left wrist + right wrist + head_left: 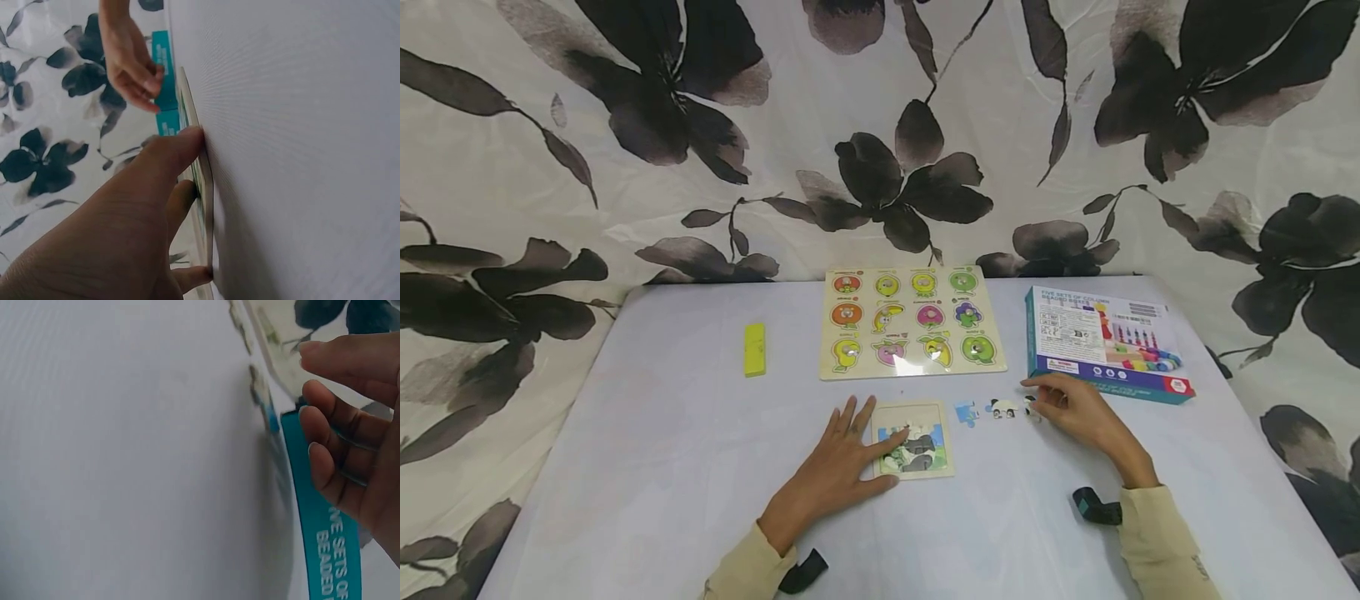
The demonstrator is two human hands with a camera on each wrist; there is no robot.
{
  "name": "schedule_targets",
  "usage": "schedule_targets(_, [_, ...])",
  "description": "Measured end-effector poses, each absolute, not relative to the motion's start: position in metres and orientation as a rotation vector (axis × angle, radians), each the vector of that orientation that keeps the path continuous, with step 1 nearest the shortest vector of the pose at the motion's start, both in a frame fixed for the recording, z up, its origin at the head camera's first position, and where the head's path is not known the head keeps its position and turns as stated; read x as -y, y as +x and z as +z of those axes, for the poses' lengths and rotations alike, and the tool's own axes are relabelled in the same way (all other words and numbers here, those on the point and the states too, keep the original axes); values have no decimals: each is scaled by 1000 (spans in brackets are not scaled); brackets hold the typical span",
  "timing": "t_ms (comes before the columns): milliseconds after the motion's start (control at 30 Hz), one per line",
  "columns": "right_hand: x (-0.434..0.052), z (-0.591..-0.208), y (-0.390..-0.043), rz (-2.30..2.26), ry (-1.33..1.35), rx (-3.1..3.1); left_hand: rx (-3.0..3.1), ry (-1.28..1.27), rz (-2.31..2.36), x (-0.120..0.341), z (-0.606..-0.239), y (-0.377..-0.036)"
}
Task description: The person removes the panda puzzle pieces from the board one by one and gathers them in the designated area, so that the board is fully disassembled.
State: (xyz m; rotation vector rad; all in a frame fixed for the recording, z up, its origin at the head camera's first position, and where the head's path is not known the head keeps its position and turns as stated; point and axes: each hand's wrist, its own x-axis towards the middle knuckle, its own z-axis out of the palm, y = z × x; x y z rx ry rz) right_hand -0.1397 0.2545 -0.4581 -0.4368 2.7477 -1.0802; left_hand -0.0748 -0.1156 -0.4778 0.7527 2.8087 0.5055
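Note:
My left hand (pixel 835 467) lies with spread fingers on the left part of a small wooden jigsaw puzzle (pixel 917 450), its thumb at the near edge. Grey and green picture pieces fill the lower part of the puzzle. To its right lie a blue puzzle piece (pixel 967 414) and a panda-face piece (pixel 1002 408). Over a third black-and-white piece (pixel 1030 407) hovers my right hand (pixel 1078 414), partly covering it in the head view. In the right wrist view, the fingers (pixel 322 465) are loosely bent, thumb apart, with nothing between them.
Behind the puzzle lies a fruit picture board (pixel 910 296). A teal and white bead box (pixel 1105 342) sits at the right, close behind my right hand. A yellow block (pixel 755 350) lies at the left. Floral cloth (pixel 880 183) hangs behind the white table (pixel 655 467).

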Motion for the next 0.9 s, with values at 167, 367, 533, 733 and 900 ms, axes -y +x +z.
schedule_targets(167, [-234,-454,-147,-1131,-491,-2762,-2807,760,500,114,-476,-76])
schedule_targets(367, [-195,-452,-152,-1206,-660,-2712,-2793,742,493,113,-477,-76])
schedule_targets(533, [-159,-453,-152,-1203,-812,-2665,-2779,737,481,113,-476,-76])
schedule_targets(733, [-123,-457,-151,-1075,-950,-2577,-2788,785,483,113,-476,-76])
schedule_targets(900, [-101,-459,-148,-985,-1036,-2505,-2793,817,480,114,-477,-76])
